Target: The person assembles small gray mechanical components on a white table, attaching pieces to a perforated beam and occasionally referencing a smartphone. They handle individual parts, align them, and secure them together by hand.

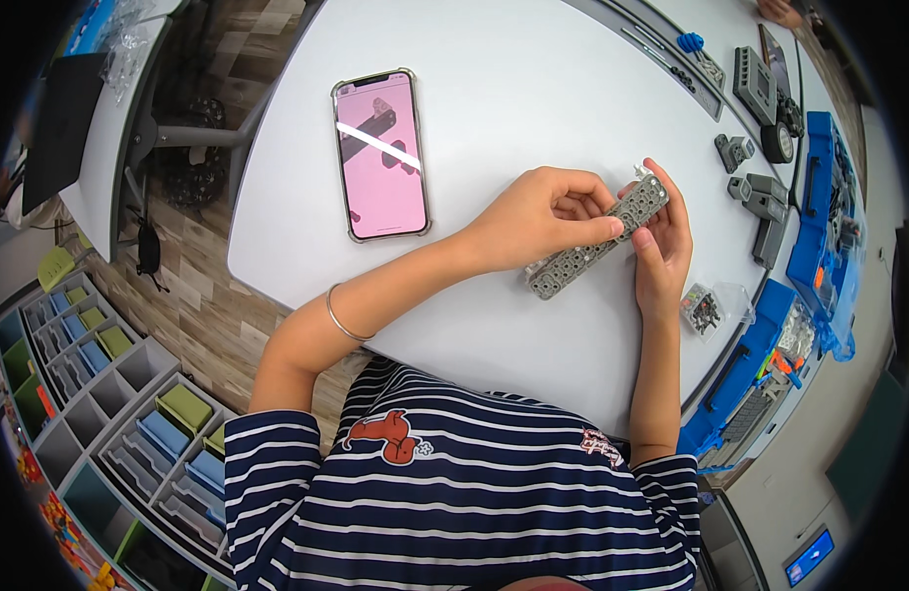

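Note:
A grey building-kit beam [575,270], long and dotted with holes, slants above the white table between my hands. My left hand [533,219] grips it from the left, thumb pressed on its top face and fingers curled behind. Around its far right end goes my right hand [663,258], with the thumb against the side and the forefinger stretched along the tip. Something small and whitish shows at that far end, too small to name. To the left of my hands lies a phone [383,187] in a clear case, its pink screen picturing dark parts.
A small clear box [706,311] of dark pieces sits right of my right forearm. Grey motor-like blocks [767,202], a wheel [777,144] and a grey brick-shaped unit [755,85] lie farther right. Blue trays [745,364] line the right edge. Sorting bins [109,399] stand lower left.

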`<state>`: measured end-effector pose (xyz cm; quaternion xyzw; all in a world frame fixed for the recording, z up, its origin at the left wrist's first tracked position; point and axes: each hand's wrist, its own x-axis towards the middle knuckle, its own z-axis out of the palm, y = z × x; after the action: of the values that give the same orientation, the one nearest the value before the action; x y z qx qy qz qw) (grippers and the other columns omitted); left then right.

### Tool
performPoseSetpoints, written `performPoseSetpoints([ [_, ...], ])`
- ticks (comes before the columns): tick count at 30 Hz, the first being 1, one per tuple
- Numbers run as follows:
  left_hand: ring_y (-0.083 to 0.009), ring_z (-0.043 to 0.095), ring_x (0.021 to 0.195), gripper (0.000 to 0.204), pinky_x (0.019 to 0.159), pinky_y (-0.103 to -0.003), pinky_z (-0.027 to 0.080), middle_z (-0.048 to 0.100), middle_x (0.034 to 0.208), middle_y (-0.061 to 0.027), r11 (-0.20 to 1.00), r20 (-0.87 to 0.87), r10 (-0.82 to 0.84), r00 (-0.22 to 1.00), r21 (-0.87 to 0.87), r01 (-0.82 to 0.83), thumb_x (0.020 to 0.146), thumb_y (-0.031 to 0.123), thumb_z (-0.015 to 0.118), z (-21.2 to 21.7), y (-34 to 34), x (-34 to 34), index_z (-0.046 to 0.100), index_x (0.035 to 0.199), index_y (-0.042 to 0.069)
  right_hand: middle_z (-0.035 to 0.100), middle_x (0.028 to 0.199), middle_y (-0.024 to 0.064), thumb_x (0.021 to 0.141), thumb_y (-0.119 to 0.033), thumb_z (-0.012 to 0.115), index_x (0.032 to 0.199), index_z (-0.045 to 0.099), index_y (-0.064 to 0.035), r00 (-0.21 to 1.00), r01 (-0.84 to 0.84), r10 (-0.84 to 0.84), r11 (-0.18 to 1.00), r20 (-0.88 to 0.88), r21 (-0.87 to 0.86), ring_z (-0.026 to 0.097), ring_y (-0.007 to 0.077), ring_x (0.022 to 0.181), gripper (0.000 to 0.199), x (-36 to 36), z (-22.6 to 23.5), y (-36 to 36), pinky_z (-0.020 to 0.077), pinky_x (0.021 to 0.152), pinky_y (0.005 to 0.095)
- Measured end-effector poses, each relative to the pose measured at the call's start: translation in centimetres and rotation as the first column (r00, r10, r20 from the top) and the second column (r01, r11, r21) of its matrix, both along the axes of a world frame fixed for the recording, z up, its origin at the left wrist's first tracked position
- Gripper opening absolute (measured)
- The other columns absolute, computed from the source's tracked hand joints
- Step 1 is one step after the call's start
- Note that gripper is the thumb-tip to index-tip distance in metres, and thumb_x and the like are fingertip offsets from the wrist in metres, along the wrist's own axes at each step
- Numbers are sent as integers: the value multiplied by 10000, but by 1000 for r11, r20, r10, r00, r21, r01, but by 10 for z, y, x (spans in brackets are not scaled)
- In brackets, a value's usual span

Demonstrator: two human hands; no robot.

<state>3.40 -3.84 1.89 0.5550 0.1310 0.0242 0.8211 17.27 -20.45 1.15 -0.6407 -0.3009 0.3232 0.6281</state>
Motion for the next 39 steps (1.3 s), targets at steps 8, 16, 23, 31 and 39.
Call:
performPoseSetpoints([
  [8,-88,669,856,233,772,-247,529,711,901,-18,1000,-14,1,1000,-26,-2,989,234,748,0,0,0,716,1053,12,576,1380,165,902,-232,764,1535,441,35,1000,-17,17,1000,-9,13,601,231,1234,759,1,-2,0,471,1078,381],
  [16,-87,671,863,227,774,-244,527,714,910,-17,1000,-15,-2,1000,-29,1,993,229,745,-1,0,0,716,1050,12,559,1423,168,904,-235,767,1529,443,37,1000,-16,16,1000,-15,2,593,234,1248,755,2,-5,-1,463,1086,385],
  [23,-93,674,869,226,796,-245,539,715,927,-29,999,19,20,1000,-50,-19,992,218,747,-6,-2,1,712,1051,3,558,1424,170,907,-249,762,1528,445,38,1000,-15,15,1000,15,-5,593,235,1246,754,3,-6,-3,462,1082,383],
  [31,-93,668,856,237,820,-257,545,709,913,-32,1000,33,24,999,-16,-23,984,228,760,-10,-2,1,720,1044,2,556,1438,185,895,-369,795,1519,452,42,1000,13,-13,1000,16,-19,601,248,1243,822,3,-10,-3,464,1083,384],
  [39,-90,658,829,227,810,-263,541,705,881,-22,1000,30,25,999,-3,-25,979,232,762,-10,-3,1,728,1018,11,590,1387,166,897,-468,780,1508,462,47,996,6,0,998,87,-58,616,237,1214,861,5,-9,-2,466,1078,382],
])
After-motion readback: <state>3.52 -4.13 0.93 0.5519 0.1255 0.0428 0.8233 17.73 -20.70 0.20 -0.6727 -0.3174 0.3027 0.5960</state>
